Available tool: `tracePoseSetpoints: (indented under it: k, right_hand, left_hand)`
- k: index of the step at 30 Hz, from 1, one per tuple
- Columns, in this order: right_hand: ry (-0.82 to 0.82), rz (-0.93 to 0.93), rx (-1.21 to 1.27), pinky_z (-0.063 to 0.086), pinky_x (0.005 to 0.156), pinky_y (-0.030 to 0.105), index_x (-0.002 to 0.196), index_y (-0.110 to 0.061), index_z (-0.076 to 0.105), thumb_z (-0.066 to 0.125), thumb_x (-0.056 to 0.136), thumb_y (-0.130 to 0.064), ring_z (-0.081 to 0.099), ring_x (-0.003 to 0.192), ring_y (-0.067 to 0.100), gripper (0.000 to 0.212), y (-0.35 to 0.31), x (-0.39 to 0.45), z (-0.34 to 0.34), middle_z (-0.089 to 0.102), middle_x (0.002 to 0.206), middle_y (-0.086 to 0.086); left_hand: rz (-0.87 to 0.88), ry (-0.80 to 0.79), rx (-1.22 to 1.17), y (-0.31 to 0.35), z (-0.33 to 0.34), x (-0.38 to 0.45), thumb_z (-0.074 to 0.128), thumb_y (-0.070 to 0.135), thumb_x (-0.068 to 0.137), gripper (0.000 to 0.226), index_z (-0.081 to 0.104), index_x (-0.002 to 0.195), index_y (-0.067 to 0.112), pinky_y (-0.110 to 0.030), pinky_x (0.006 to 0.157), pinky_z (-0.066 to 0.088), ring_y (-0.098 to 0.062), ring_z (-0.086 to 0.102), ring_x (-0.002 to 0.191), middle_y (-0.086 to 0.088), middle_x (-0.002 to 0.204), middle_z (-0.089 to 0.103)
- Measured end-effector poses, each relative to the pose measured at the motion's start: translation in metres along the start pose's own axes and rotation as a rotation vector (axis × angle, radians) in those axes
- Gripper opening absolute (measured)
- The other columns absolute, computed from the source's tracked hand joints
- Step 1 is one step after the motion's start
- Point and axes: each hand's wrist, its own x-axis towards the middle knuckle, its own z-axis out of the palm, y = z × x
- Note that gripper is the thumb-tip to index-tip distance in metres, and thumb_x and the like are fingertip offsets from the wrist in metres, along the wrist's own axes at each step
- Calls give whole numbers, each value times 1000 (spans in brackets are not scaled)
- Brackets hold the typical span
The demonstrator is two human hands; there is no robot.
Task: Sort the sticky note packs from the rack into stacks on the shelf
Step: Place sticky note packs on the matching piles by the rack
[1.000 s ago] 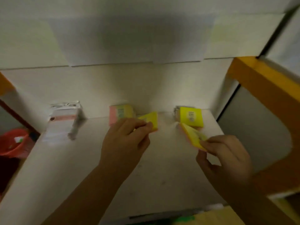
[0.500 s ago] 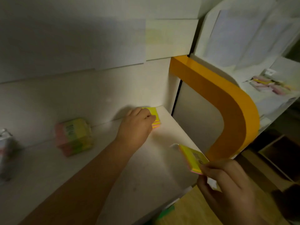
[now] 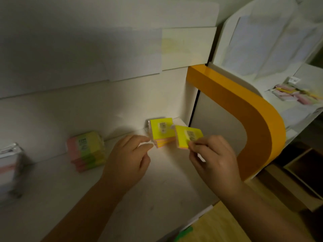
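Sticky note pack (image 3: 187,137), yellow-faced with pink edges, was pinched at its near corner between the thumb and fingers of the right hand (image 3: 214,161), held tilted just right of the yellow stack (image 3: 161,132) at the back right corner of the shelf (image 3: 157,194). Left hand (image 3: 129,159): fingers loosely extended, tips at the stack's left edge, gripping nothing; whether they touched it could not be told. Second stack (image 3: 86,150), pink and green-yellow, stood further left along the wall; a wrapped white bundle (image 3: 9,170) at the far left. More packs (image 3: 291,94) lay blurred on the rack behind the orange frame (image 3: 244,110). Handling note, as a judgement: the held pack wanted levelling, label up, and lowering squarely onto the yellow stack, the left hand steadying the stack's side so the slippery wrappers would not slide, edges then aligned before release.
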Motion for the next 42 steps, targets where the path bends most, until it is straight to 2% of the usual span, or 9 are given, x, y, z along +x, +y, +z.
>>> tracePoseSetpoints:
  k: [7,10,20,24,29,33,36,39,42]
  right_hand:
    - [-51,-112,26,44,67,39,81,-8,71,62,98,-20,59,79,31,23,16,39,76,66,89,7]
    - [-84,-118,22,43,66,37,82,-9,72,55,101,-24,59,79,31,30,17,42,93,66,89,5]
    - [-377,-82,-83,54,77,38,107,-13,72,46,88,-25,65,93,35,34,11,25,84,67,107,8]
    - [-462,-25,-87,51,88,39,124,-13,64,50,90,-24,61,108,34,38,6,20,70,63,124,10]
    - [-350,-14,-84,47,91,37,125,-11,63,60,90,-17,58,113,28,36,-14,13,30,61,127,9]
    - [-245,-35,-84,48,92,34,124,-8,64,61,92,-15,59,112,26,33,-28,11,-18,62,124,9]
    - [-83,-4,-100,50,89,34,119,-3,67,62,92,-11,62,105,26,29,-25,9,-59,65,117,12]
    - [70,65,-153,49,91,32,116,0,68,63,92,-10,63,102,28,27,-4,2,-102,66,113,15]
    - [87,176,-250,44,95,26,122,-5,66,61,95,-18,60,107,26,31,33,-15,-146,65,117,13]
  left_hand:
    - [-70,24,61,-10,-47,-50,58,12,80,25,74,98,15,-34,94,45,-24,60,105,1,116,66]
    - [-92,0,76,-15,-58,-65,53,16,82,27,73,100,18,-39,95,46,-26,58,110,2,120,64]
    - [-98,11,24,-20,-65,-81,54,17,84,27,73,102,18,-38,95,47,-24,58,110,4,120,64]
    - [-69,43,-28,-16,-60,-74,55,14,84,24,74,100,15,-32,94,44,-22,58,105,1,115,65]
    - [-99,55,-109,-5,-52,-57,58,13,83,24,74,102,15,-35,90,47,-21,59,102,3,111,66]
    - [-191,-7,-94,9,-46,-36,52,29,86,36,69,115,20,-30,94,42,-17,55,109,6,116,62]
    - [-238,-45,-75,26,-44,-11,48,40,83,44,65,118,19,-37,93,46,-22,56,109,2,116,61]
    - [-222,20,-46,57,-45,17,50,41,80,40,63,108,15,-36,88,42,-27,56,101,-4,106,62]
    - [-161,136,-68,109,-44,44,57,34,80,37,63,109,12,-29,90,39,-26,54,102,-6,107,62]
